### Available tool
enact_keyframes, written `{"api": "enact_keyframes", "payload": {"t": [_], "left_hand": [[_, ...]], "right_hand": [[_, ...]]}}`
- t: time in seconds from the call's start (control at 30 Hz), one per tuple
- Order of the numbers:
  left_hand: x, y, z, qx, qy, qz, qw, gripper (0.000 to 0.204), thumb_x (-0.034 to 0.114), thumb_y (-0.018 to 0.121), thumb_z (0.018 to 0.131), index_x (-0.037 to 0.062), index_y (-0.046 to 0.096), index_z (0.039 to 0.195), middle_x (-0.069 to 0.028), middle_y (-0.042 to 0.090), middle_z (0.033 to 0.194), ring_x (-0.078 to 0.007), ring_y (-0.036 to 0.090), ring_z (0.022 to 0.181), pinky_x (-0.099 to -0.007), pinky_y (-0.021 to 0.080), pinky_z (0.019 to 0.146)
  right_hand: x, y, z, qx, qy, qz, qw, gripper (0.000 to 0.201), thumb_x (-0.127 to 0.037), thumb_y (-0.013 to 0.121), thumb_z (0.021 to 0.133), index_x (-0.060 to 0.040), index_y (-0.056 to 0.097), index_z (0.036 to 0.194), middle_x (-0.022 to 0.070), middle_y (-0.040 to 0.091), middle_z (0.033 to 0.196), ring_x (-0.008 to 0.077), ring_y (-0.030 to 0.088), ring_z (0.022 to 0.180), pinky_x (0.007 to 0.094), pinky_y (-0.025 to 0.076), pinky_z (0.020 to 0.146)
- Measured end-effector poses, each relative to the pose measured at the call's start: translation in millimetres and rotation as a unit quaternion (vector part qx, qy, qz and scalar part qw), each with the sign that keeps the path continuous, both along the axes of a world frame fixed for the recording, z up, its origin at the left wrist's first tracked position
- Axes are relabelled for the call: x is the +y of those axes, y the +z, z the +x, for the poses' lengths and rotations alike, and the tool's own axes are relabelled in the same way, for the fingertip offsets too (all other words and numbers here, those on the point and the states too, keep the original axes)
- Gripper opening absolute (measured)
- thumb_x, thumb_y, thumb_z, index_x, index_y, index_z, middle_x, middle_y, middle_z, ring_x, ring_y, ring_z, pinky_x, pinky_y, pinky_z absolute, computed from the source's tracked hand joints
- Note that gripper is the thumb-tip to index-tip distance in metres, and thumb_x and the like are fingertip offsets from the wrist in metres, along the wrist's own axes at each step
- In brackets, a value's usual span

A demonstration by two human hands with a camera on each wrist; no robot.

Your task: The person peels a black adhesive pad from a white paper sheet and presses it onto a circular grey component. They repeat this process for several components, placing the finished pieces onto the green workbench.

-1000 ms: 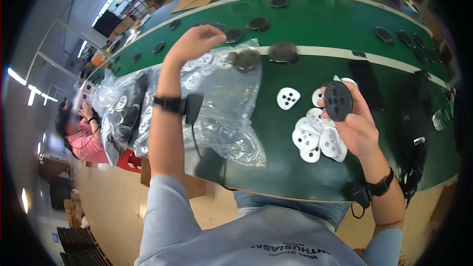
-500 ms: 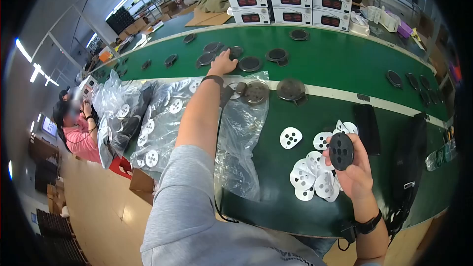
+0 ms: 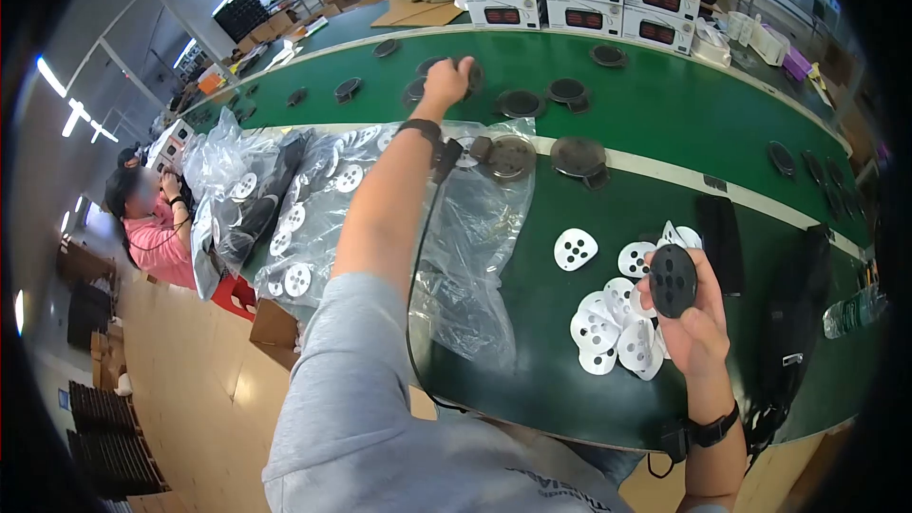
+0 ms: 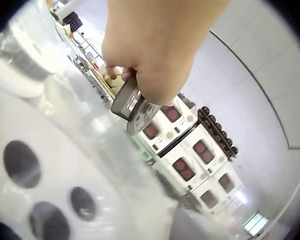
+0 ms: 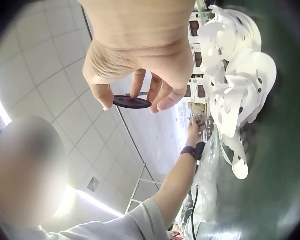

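Observation:
At the far side of the bench my left hand (image 3: 445, 87) grips a round dark part with a perforated silver face (image 4: 141, 111). Other round dark parts lie close by, partly behind that hand. My right hand (image 3: 701, 334) pinches a flat black oval disc with several holes (image 3: 674, 281) by its edges. The fingertips (image 5: 104, 99) press its rim in the right wrist view. Below and left of this disc sits a loose pile of white pieces with holes (image 3: 598, 328), with a single white piece (image 3: 576, 250) apart from it.
A clear plastic bag (image 3: 475, 275) with more white pieces lies left of centre. Two dark round parts (image 3: 578, 158) sit near the bench's pale strip. White radio boxes (image 3: 583, 0) are stacked at the back. A black bag (image 3: 796, 323) and bottle (image 3: 850, 313) stand right; another person (image 3: 157, 228) sits left.
My left hand has reached forward over the plastic bag to the group of dark parts and now holds one. The right hand still holds the black disc; the head view has shifted.

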State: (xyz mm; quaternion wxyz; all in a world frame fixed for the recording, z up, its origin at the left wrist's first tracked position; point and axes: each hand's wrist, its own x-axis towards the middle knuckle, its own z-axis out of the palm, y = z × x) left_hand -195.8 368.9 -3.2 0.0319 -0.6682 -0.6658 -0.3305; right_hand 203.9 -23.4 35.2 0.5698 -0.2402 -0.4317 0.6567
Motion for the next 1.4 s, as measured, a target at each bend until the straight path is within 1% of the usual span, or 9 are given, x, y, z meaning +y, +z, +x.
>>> {"api": "enact_keyframes", "payload": {"t": [0.03,0.07,0.13,0.27,0.4,0.6,0.87,1.1,1.4], "left_hand": [[-1,11,-2,-0.069,-0.013,-0.050,0.996,0.051,0.044,0.055,0.098,-0.0055,0.069,0.104,-0.0230,0.071,0.099,-0.0375,0.068,0.098,-0.0478,0.053,0.085],[-29,43,13,-0.253,-0.042,-0.188,0.948,0.041,0.030,0.056,0.099,-0.0040,0.061,0.121,-0.0163,0.069,0.111,-0.0303,0.068,0.102,-0.0431,0.057,0.081],[-58,70,20,-0.441,-0.216,-0.272,0.828,0.040,0.016,0.055,0.098,0.0007,0.049,0.134,-0.0123,0.064,0.121,-0.0259,0.067,0.104,-0.0366,0.059,0.077],[-156,125,68,-0.386,-0.330,-0.249,0.825,0.037,0.006,0.057,0.094,-0.0012,0.051,0.129,-0.0130,0.065,0.116,-0.0234,0.068,0.096,-0.0363,0.061,0.067],[-259,139,110,-0.270,-0.372,-0.237,0.856,0.037,0.007,0.060,0.096,-0.0022,0.053,0.131,-0.0100,0.066,0.116,-0.0147,0.065,0.097,-0.0260,0.059,0.060],[-355,77,159,-0.383,-0.430,-0.259,0.776,0.036,0.011,0.065,0.096,-0.0029,0.054,0.128,-0.0094,0.067,0.113,-0.0144,0.065,0.094,-0.0269,0.061,0.064],[-371,34,172,-0.495,-0.413,-0.247,0.724,0.046,0.009,0.076,0.089,-0.0014,0.048,0.123,-0.0116,0.072,0.104,-0.0120,0.067,0.096,-0.0254,0.055,0.075],[-380,36,167,-0.466,-0.409,-0.267,0.738,0.046,-0.004,0.074,0.086,-0.0016,0.050,0.126,-0.0110,0.070,0.110,-0.0149,0.067,0.102,-0.0272,0.053,0.087],[-375,28,165,-0.467,-0.410,-0.255,0.740,0.046,-0.001,0.076,0.085,-0.0011,0.052,0.124,-0.0088,0.071,0.106,-0.0137,0.067,0.100,-0.0272,0.055,0.083]], "right_hand": [[-1,0,0,-0.001,0.001,-0.007,1.000,0.067,-0.026,0.077,0.074,0.0004,0.047,0.128,0.0180,0.055,0.129,0.0248,0.062,0.108,0.0337,0.051,0.090],[-2,0,-1,-0.002,0.005,-0.006,1.000,0.067,-0.027,0.077,0.075,0.0000,0.047,0.128,0.0175,0.054,0.129,0.0246,0.062,0.109,0.0338,0.050,0.091],[0,-1,-2,-0.005,0.011,-0.002,1.000,0.066,-0.027,0.077,0.075,-0.0008,0.047,0.128,0.0165,0.054,0.129,0.0243,0.061,0.110,0.0340,0.049,0.093],[2,-8,-2,-0.024,0.020,0.038,0.999,0.058,-0.023,0.074,0.080,-0.0011,0.049,0.128,0.0137,0.054,0.129,0.0231,0.059,0.112,0.0367,0.046,0.097],[-2,-12,-2,-0.074,-0.042,0.078,0.993,0.052,-0.013,0.074,0.082,-0.0006,0.051,0.127,0.0097,0.055,0.125,0.0201,0.059,0.109,0.0332,0.046,0.094],[-10,-4,-16,-0.119,-0.192,0.196,0.954,0.048,0.002,0.075,0.081,-0.0012,0.052,0.123,0.0091,0.057,0.121,0.0133,0.058,0.099,0.0296,0.046,0.087],[-3,-15,-17,-0.163,-0.167,0.164,0.958,0.041,0.004,0.068,0.087,0.0001,0.050,0.124,0.0097,0.058,0.118,0.0151,0.058,0.102,0.0305,0.047,0.092],[-2,-21,-15,-0.150,-0.122,0.115,0.974,0.042,0.001,0.067,0.090,-0.0005,0.047,0.127,0.0145,0.058,0.125,0.0187,0.058,0.111,0.0332,0.048,0.099],[3,-26,-13,-0.153,-0.101,0.098,0.978,0.042,0.001,0.065,0.092,-0.0006,0.046,0.129,0.0176,0.059,0.128,0.0228,0.058,0.118,0.0367,0.044,0.105]]}}
